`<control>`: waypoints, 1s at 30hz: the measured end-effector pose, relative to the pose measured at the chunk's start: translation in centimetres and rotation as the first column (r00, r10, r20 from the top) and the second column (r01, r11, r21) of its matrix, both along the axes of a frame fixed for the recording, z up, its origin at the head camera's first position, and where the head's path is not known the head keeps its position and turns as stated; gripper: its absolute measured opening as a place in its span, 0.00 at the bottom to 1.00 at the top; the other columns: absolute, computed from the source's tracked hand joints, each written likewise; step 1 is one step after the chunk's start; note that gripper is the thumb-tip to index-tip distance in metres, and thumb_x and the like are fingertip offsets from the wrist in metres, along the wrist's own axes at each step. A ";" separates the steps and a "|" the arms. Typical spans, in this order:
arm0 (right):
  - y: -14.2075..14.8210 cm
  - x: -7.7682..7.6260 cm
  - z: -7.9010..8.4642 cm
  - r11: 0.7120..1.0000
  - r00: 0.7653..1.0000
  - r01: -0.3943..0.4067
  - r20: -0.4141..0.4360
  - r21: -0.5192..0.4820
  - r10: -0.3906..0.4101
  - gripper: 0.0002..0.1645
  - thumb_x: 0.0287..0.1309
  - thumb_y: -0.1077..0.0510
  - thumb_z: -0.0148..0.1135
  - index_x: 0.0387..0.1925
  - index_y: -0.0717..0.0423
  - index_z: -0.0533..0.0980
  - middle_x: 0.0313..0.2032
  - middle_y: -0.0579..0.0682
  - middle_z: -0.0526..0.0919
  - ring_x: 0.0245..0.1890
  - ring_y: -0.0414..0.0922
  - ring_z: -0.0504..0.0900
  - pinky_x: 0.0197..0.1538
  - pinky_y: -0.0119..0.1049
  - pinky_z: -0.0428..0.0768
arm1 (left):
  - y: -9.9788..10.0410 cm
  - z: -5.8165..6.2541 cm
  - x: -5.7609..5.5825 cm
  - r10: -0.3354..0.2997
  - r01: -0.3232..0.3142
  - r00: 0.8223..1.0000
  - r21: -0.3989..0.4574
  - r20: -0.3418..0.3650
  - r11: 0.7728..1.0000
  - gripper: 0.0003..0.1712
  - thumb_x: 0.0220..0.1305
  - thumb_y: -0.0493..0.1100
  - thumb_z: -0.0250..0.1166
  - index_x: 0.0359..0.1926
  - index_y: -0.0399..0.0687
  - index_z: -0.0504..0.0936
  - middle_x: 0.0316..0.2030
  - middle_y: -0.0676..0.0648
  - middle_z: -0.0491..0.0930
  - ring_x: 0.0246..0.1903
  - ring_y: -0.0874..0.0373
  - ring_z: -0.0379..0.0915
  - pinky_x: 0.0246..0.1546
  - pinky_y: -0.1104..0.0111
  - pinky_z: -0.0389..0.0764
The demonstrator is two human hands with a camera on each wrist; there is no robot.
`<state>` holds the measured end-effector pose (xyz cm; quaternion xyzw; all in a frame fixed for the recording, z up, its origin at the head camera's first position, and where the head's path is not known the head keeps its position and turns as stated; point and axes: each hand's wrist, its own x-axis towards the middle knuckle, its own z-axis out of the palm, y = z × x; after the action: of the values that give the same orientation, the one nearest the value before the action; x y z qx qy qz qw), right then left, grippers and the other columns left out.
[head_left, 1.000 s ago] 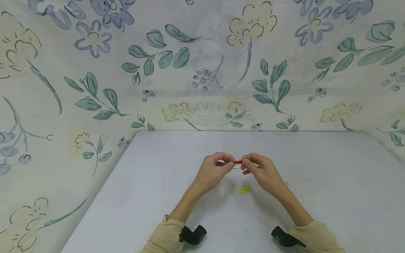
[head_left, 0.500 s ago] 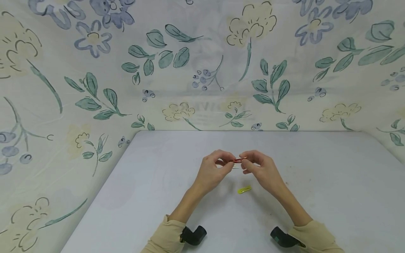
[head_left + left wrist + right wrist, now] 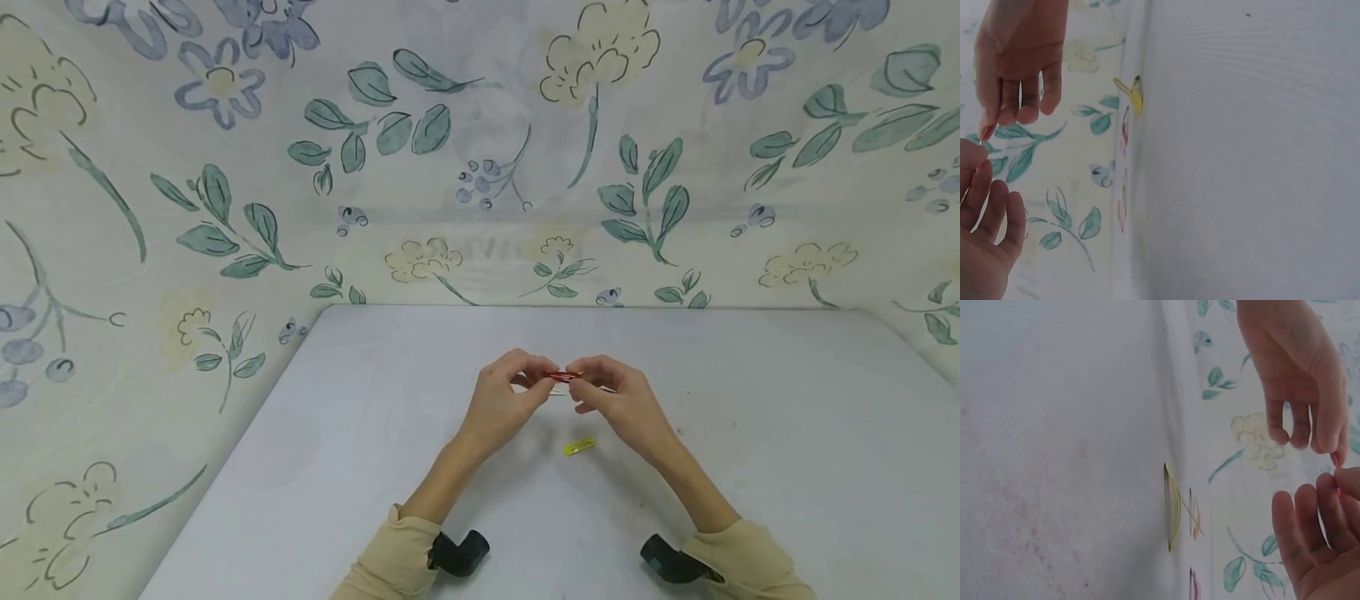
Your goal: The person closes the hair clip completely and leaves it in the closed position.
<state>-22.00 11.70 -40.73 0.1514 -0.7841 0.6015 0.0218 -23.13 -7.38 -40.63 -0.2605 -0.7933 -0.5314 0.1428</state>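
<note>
Between both hands, raised over the table, is a slim red hair snap clip (image 3: 562, 377). My left hand (image 3: 504, 402) pinches its left end with thumb and forefinger, and my right hand (image 3: 619, 398) pinches the right end the same way. Fingertips hide both ends of the clip. A yellow snap clip (image 3: 579, 447) lies on the table nearer to me, below the hands. Its thin tongue stands up away from the body in the left wrist view, where the yellow clip (image 3: 1137, 101) shows from the side.
The white table (image 3: 787, 433) has its far edge at a flower-printed cloth (image 3: 480, 167). Beyond the yellow clip, a reddish clip (image 3: 1124, 132) and an orange one (image 3: 1120, 215) lie on the table. Each wrist carries a black camera mount (image 3: 461, 553).
Both hands stay nearly in place, while the red clip tilts slightly between the fingertips and shows more of its length. The head view has shifted a little. The yellow clip stays put.
</note>
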 end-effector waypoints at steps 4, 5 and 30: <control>0.0 -0.1 -0.1 1.000 1.000 -0.001 -0.030 0.023 0.002 0.13 0.65 0.61 0.62 0.49 0.63 0.77 0.39 0.60 0.82 0.36 0.52 0.83 0.40 0.31 0.83 | -0.1 0.0 -0.1 0.009 -0.009 1.000 -0.011 0.000 1.000 0.07 0.61 0.33 0.67 0.40 0.43 0.85 0.32 0.49 0.80 0.34 0.59 0.75 0.40 0.62 0.82; 0.0 -0.1 -0.1 1.000 0.999 -0.002 -0.037 0.027 0.003 0.13 0.65 0.61 0.62 0.49 0.63 0.77 0.39 0.60 0.82 0.36 0.51 0.83 0.40 0.31 0.83 | -0.2 0.0 -0.1 0.011 -0.011 1.000 -0.013 0.000 1.000 0.07 0.61 0.33 0.67 0.40 0.43 0.85 0.32 0.49 0.80 0.34 0.59 0.75 0.40 0.62 0.82; 0.1 -0.4 -0.4 0.954 0.978 0.129 -0.195 0.271 -0.077 0.13 0.61 0.62 0.66 0.48 0.57 0.81 0.39 0.49 0.84 0.40 0.45 0.79 0.46 0.41 0.81 | -0.2 -0.5 -0.8 0.051 -0.065 0.995 -0.154 -0.091 0.986 0.04 0.59 0.36 0.69 0.37 0.44 0.86 0.31 0.51 0.84 0.36 0.57 0.74 0.38 0.63 0.81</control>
<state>-22.39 11.81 -41.15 0.1661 -0.8635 0.4650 0.1032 -23.88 -7.53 -41.13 -0.2706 -0.8329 -0.4513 0.1715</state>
